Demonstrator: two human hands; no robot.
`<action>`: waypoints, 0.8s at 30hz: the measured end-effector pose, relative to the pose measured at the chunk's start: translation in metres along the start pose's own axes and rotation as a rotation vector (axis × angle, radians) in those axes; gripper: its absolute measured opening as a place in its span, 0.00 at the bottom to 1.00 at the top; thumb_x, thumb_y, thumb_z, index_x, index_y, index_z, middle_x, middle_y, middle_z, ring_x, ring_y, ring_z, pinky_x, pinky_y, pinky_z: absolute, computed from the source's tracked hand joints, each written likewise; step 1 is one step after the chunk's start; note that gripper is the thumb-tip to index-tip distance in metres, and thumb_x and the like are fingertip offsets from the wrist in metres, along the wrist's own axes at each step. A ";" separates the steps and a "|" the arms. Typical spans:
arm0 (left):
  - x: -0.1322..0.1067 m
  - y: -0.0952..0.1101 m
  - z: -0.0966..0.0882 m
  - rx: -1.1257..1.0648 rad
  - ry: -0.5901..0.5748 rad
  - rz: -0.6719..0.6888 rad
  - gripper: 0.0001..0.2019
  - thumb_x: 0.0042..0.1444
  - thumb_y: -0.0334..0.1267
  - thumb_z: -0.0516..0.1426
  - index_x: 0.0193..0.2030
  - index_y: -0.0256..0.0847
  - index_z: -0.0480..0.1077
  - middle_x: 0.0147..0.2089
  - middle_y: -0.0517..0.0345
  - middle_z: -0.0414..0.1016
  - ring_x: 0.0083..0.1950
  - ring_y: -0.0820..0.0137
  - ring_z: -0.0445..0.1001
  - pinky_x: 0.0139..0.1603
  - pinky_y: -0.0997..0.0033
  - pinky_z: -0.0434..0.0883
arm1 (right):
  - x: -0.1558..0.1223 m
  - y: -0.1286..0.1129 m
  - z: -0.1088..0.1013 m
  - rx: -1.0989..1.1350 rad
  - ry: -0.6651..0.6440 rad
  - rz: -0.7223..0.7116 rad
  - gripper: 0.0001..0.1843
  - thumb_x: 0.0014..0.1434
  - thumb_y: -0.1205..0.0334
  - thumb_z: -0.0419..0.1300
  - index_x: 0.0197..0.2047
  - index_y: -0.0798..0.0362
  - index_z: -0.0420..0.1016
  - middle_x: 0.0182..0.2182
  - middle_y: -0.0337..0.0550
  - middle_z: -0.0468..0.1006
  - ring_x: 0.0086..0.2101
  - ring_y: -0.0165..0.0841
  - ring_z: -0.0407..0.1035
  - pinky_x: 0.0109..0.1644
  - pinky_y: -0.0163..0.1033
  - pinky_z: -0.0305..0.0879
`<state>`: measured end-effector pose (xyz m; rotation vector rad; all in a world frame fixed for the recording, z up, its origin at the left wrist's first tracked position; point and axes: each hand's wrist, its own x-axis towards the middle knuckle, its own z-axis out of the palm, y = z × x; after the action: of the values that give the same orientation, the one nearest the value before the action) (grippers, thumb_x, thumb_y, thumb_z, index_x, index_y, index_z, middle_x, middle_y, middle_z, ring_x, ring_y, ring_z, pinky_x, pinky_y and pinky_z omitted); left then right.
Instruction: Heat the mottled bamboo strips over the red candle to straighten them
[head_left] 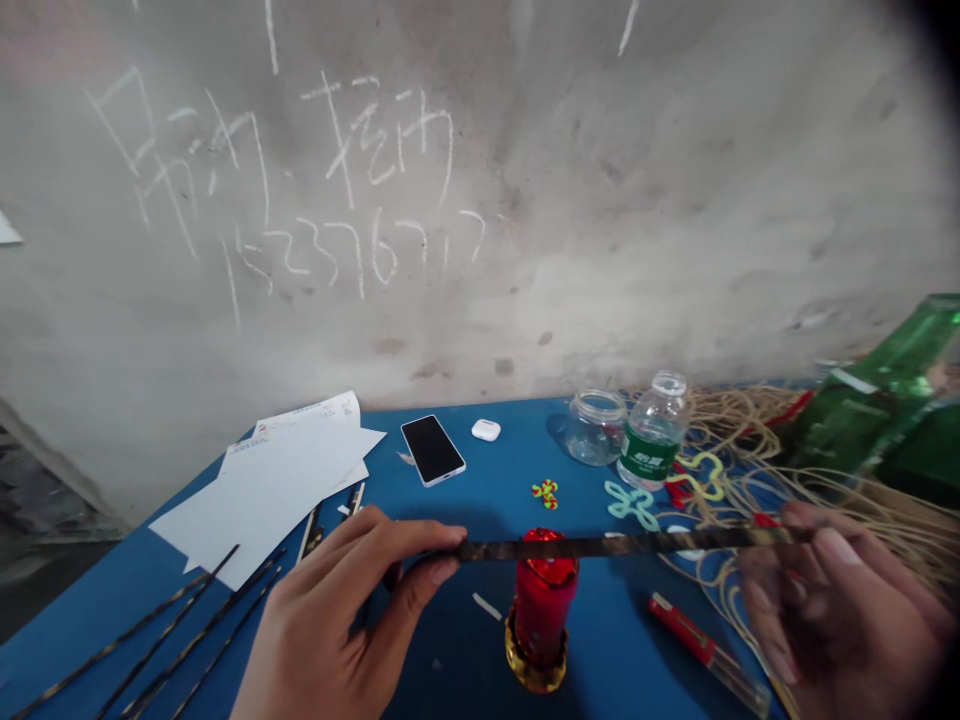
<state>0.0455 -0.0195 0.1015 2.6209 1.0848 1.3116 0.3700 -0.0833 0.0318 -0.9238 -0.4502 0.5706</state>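
A thin, dark, mottled strip (585, 547) runs level between my two hands. My left hand (352, 610) pinches its left end between thumb and forefinger. At the other end, the thumb and fingers of my right hand (847, 590) close on it. Below and behind the strip's middle stands a red candle (544, 610) on a scalloped gold base; whether it is lit I cannot tell. A red utility knife (682, 630) with a clear end lies between the candle and my right hand. Several similar dark strips (187, 650) lie left of my left hand.
White papers (277, 470), a phone (433, 450) and a white earbud case (486, 430) lie toward the wall. A glass jar (596, 430), a water bottle (652, 440), coiled cord (742, 430), flower-shaped pieces (631, 505) and a green bottle (855, 400) crowd the right.
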 end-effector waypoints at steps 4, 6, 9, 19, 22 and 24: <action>0.001 0.003 -0.001 0.005 -0.002 -0.015 0.13 0.69 0.32 0.61 0.53 0.57 0.76 0.43 0.69 0.86 0.41 0.71 0.85 0.40 0.76 0.80 | 0.003 -0.001 0.004 -0.126 -0.040 -0.038 0.13 0.56 0.52 0.71 0.44 0.44 0.80 0.18 0.31 0.72 0.11 0.30 0.59 0.10 0.31 0.57; 0.000 0.003 -0.001 -0.010 -0.006 -0.015 0.13 0.69 0.31 0.61 0.53 0.57 0.76 0.42 0.68 0.85 0.40 0.72 0.84 0.39 0.77 0.79 | 0.004 -0.001 0.002 -0.129 -0.038 -0.036 0.15 0.55 0.50 0.72 0.44 0.44 0.80 0.18 0.32 0.74 0.10 0.29 0.58 0.10 0.30 0.57; -0.002 0.003 0.000 -0.038 -0.009 -0.014 0.14 0.68 0.30 0.61 0.52 0.57 0.76 0.41 0.68 0.85 0.40 0.72 0.84 0.39 0.77 0.79 | 0.002 -0.005 0.002 -0.139 -0.031 -0.007 0.16 0.56 0.48 0.71 0.45 0.42 0.78 0.17 0.31 0.72 0.11 0.28 0.57 0.12 0.30 0.58; -0.003 0.003 0.004 -0.055 -0.004 -0.031 0.15 0.69 0.31 0.60 0.54 0.59 0.76 0.45 0.71 0.86 0.44 0.73 0.84 0.45 0.76 0.79 | 0.009 -0.005 -0.002 -0.145 -0.084 -0.099 0.14 0.54 0.48 0.71 0.41 0.43 0.78 0.14 0.32 0.69 0.10 0.32 0.59 0.08 0.31 0.55; -0.003 0.004 0.006 -0.065 0.021 -0.066 0.12 0.69 0.35 0.60 0.53 0.59 0.77 0.44 0.69 0.86 0.43 0.72 0.84 0.44 0.75 0.79 | 0.012 -0.002 -0.003 -0.142 -0.082 -0.095 0.13 0.54 0.51 0.71 0.41 0.43 0.79 0.15 0.32 0.70 0.10 0.33 0.60 0.07 0.31 0.55; -0.003 0.006 0.007 -0.069 0.037 -0.094 0.09 0.68 0.37 0.62 0.51 0.57 0.77 0.43 0.68 0.85 0.40 0.71 0.83 0.39 0.75 0.78 | 0.012 -0.001 -0.002 -0.129 -0.041 -0.095 0.14 0.53 0.50 0.72 0.40 0.44 0.79 0.16 0.33 0.71 0.11 0.33 0.62 0.08 0.31 0.55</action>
<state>0.0527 -0.0236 0.0967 2.4744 1.1313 1.3572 0.3802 -0.0776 0.0335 -1.0095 -0.5698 0.4788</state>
